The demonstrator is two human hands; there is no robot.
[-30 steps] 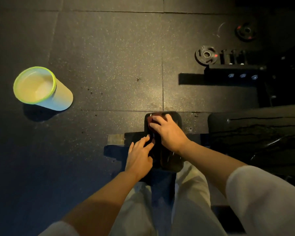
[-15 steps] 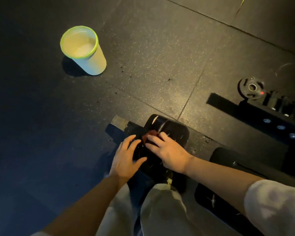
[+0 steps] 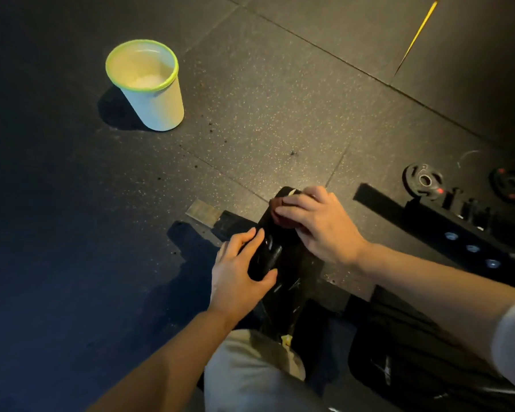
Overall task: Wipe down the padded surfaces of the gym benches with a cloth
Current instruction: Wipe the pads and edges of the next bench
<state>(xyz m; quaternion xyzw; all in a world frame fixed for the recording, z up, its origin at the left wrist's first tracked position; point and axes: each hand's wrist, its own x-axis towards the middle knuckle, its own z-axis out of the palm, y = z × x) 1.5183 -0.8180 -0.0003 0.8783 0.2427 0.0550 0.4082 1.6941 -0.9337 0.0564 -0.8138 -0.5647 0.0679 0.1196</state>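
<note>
the right hand (image 3: 318,224) lies flat, fingers spread and nearly straight, pressing a small reddish-brown cloth (image 3: 280,214) onto the far end of a narrow black bench pad (image 3: 292,257); only a sliver of the cloth shows past the fingertips, the rest is hidden under the palm. the left hand (image 3: 238,272) grips the pad's near-left edge, fingers curled over the top and thumb hooked round the side. the pad is glossy and scuffed, running from between the person's pale-trousered knees (image 3: 250,370) away toward the floor tiles. under its far end a dark metal foot bar (image 3: 229,220) crosses, ending in a bare steel plate (image 3: 204,212) on the left. to the right, close beside, sits a second, wider black pad (image 3: 414,349), partly covered by the right forearm. beyond it a black rack bar with bolts (image 3: 458,236) lies on the floor, with two small weight plates (image 3: 424,181) just behind it. well apart, up left, a pale bucket with a lime-green rim (image 3: 147,84) stands upright on the speckled rubber floor (image 3: 265,108), something whitish inside. a thin yellow line (image 3: 418,32) marks the floor at top right.
</note>
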